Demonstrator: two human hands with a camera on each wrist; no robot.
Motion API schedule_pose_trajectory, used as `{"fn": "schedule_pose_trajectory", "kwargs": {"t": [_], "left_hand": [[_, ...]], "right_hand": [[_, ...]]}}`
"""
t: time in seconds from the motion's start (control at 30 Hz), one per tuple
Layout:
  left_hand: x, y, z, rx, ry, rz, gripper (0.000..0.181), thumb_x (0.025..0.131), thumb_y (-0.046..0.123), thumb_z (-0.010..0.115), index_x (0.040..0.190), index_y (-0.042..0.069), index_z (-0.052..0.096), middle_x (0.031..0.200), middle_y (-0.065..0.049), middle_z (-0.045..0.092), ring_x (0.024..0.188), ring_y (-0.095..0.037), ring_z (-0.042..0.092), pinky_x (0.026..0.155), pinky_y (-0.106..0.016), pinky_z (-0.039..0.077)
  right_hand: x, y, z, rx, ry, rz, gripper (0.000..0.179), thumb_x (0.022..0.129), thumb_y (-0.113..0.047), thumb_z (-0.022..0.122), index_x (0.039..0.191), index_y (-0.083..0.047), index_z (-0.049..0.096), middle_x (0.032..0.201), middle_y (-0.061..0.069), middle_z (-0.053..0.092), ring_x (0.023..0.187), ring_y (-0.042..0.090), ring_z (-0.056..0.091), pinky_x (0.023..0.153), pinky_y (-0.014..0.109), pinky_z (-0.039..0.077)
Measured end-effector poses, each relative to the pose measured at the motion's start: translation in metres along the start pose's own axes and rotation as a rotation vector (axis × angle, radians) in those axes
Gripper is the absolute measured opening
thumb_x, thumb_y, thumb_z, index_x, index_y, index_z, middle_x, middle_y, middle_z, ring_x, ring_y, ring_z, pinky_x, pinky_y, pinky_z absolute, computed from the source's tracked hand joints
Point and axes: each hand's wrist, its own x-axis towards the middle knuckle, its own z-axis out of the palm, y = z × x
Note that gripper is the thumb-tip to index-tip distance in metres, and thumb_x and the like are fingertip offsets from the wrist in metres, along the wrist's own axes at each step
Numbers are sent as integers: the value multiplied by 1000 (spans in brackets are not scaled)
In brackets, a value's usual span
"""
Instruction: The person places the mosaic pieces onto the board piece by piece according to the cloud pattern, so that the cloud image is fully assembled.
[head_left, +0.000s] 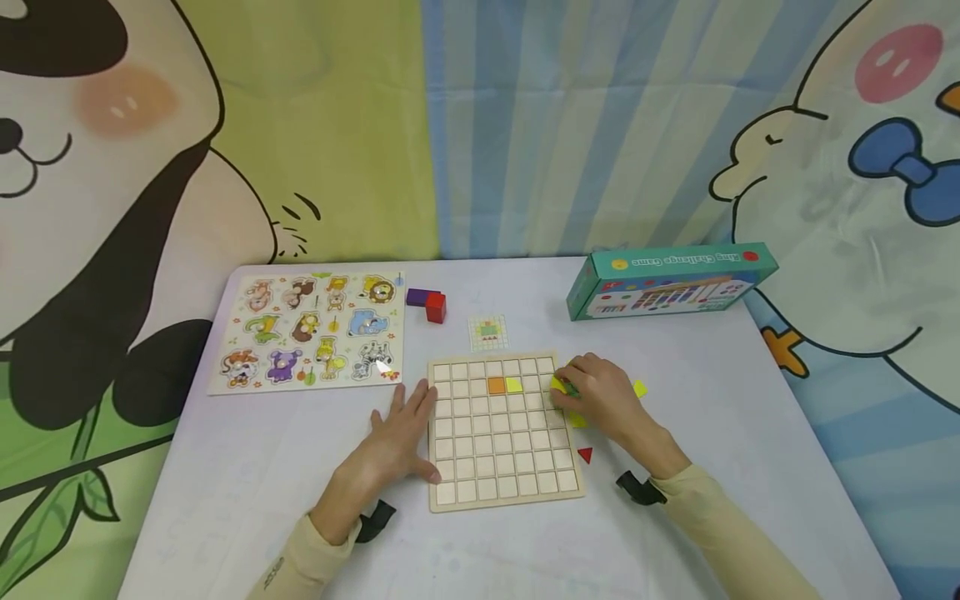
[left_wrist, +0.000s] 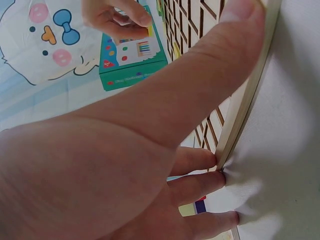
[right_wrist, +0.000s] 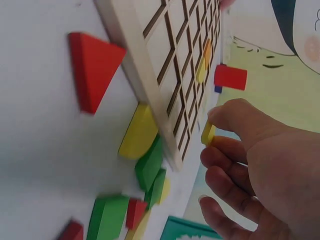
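A square wooden grid board [head_left: 444,493] lies in the middle of the table, with an orange tile [head_left: 497,386] and a yellow tile [head_left: 513,384] side by side in its upper part. My left hand [head_left: 393,437] rests spread along the board's left edge, its thumb on the rim and other fingertips beside it. Over the right edge, my right hand [head_left: 603,400] pinches a small yellow piece [right_wrist: 208,133] between thumb and index finger. Under and beside that hand lie loose pieces: a red triangle [right_wrist: 92,72], a yellow piece [right_wrist: 139,132] and several green pieces [right_wrist: 149,162].
A small pattern card [head_left: 488,332] lies behind the board. Farther left are a red block [head_left: 436,308], a purple block [head_left: 422,297] and an animal puzzle board [head_left: 307,329]. The green game box [head_left: 671,282] stands at the back right, before a printed curtain [head_left: 562,125].
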Motion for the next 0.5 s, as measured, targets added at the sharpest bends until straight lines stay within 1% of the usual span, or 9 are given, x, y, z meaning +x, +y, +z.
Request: {"fn": "schedule_pose_trajectory", "kwargs": {"t": [0.13,0.2,0.33,0.5], "left_hand": [[1,0,1,14,-2,1,129,59,24,98,161,5,22,171,-15,10,156,-48,-3,110,-84,8],[1,0,1,19,-4,1,129,59,25,98,161,5,22,171,-15,10,156,-48,-2,109,-84,8],[1,0,1,22,-6,-2,129,59,25,98,161,5,21,171,-15,9,156,-48,-3,109,-84,8],[1,0,-1,9,-10,1,129,60,24,97,161,4,21,172,-14,8,156,-48,-4,110,-84,7]], "right_hand": [[6,-8,7,17,-39,-62,26,78,-24,88,95,-6,79,89,3,74,78,19,65,68,33,56],[7,-11,10,27,-58,-86,26,79,-24,88,96,-6,79,90,3,74,81,19,67,73,35,58],[7,-14,14,54,-113,-112,25,82,-25,86,98,-7,80,91,2,74,86,18,69,82,36,58],[8,-16,16,87,-158,-111,22,85,-23,83,101,-9,80,93,0,73,88,15,67,79,31,57]]}}
